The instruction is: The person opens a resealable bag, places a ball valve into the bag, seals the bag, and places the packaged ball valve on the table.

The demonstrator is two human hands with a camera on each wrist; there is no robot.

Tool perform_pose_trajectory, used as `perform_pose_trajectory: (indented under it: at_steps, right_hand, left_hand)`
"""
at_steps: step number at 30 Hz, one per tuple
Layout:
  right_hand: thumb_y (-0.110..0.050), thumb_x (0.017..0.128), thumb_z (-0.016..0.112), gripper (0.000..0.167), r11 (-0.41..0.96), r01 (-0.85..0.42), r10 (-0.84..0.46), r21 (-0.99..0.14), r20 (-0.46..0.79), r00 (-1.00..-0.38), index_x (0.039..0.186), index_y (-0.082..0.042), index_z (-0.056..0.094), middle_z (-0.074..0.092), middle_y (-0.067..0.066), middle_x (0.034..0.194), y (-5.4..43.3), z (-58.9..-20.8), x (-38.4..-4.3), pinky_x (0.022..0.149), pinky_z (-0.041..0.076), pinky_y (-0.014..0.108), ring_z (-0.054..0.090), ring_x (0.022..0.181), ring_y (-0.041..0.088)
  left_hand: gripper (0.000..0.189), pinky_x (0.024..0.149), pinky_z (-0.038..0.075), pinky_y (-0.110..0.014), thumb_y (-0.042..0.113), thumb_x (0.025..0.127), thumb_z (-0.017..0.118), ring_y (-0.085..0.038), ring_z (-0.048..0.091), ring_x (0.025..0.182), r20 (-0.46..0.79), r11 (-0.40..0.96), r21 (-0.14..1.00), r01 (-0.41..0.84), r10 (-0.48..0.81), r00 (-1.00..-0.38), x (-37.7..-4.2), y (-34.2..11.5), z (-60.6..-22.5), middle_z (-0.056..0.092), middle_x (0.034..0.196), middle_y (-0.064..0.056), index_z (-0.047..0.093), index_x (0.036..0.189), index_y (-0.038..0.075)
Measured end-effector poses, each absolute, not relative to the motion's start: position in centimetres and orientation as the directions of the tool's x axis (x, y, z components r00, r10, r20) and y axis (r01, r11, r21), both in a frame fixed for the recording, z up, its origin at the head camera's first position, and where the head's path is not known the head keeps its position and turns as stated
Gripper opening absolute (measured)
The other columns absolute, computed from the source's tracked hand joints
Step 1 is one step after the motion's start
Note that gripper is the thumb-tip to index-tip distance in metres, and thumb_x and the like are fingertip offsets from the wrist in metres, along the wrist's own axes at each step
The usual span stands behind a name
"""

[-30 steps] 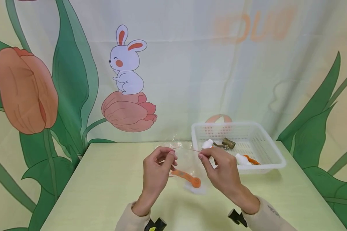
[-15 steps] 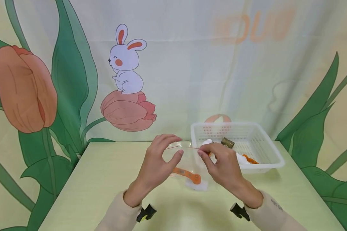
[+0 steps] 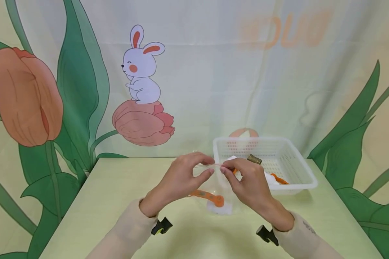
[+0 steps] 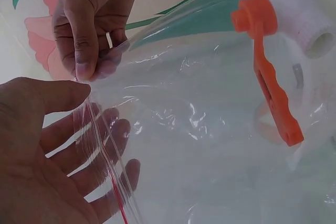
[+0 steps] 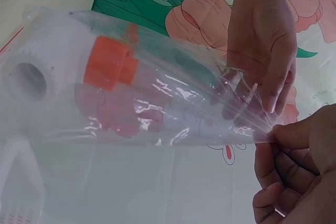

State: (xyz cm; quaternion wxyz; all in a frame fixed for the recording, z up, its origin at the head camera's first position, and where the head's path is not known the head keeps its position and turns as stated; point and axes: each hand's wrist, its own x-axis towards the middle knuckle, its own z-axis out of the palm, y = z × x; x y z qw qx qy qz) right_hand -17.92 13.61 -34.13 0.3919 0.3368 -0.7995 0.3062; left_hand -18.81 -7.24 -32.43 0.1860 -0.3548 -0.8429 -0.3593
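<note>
My right hand [image 3: 253, 178] pinches one end of the mouth of a clear zip-lock bag [image 4: 173, 140] between thumb and fingertips. A red line runs along the bag's zip edge. Inside lies a white plastic valve [image 4: 302, 17] with an orange lever handle [image 4: 275, 95]; in the head view the handle shows between the hands. My left hand [image 3: 184, 176] has its fingers and thumb spread around the zip edge near the right hand. In the left wrist view its fingers lie behind the clear film, and the thumb tip comes right up to the edge.
A white perforated basket [image 3: 299, 186] stands behind and right of my right hand. It holds a brass-coloured fitting [image 3: 254, 159] and white pieces, one with an orange handle [image 3: 280, 179]. A printed curtain [image 3: 194, 90] hangs behind the table [image 3: 94, 216].
My left hand let go of the bag's edge, spread its fingers and moved right along it towards the right hand. My right hand keeps its pinch, almost in place.
</note>
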Motion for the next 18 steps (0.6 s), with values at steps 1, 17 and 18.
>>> perform_pose_trajectory:
  at_steps: [1, 17, 18]
  right_hand:
    - [-0.003, 0.079, 0.078, 0.012, 0.584, -0.780, -0.298, -0.226, 0.834, -0.465, 0.087, -0.009, 0.072, 0.067, -0.006, 0.071, 13.58, -34.14, -17.94, 0.058, 0.043, 0.017, 0.054, 0.062, 0.004]
    - [-0.003, 0.080, 0.078, 0.011, 0.569, -0.784, -0.285, -0.249, 0.834, -0.472, 0.086, -0.010, 0.072, 0.068, -0.005, 0.072, 13.24, -34.19, -17.94, 0.059, 0.043, 0.017, 0.055, 0.062, 0.003]
    - [-0.004, 0.080, 0.079, 0.011, 0.570, -0.783, -0.285, -0.249, 0.834, -0.472, 0.086, -0.010, 0.072, 0.067, -0.005, 0.072, 13.25, -34.23, -17.93, 0.059, 0.043, 0.017, 0.055, 0.062, 0.003]
  left_hand:
    - [0.016, 0.085, 0.055, -0.033, 0.017, 0.091, 0.069, -0.014, 0.070, 0.096, 0.570, 0.483, 0.477, 0.734, 0.465, -0.677, -18.86, -7.19, -32.46, 0.073, 0.102, 0.001, 0.071, 0.106, 0.011]
    - [0.004, 0.077, 0.055, -0.031, 0.012, 0.091, 0.069, -0.009, 0.065, 0.086, 0.560, 0.433, 0.544, 0.719, 0.451, -0.695, -19.07, -6.47, -32.70, 0.071, 0.090, 0.004, 0.071, 0.094, 0.012]
    - [0.003, 0.077, 0.055, -0.031, 0.012, 0.091, 0.069, -0.009, 0.065, 0.085, 0.554, 0.430, 0.551, 0.715, 0.452, -0.699, -19.05, -6.46, -32.69, 0.071, 0.090, 0.004, 0.071, 0.094, 0.012]
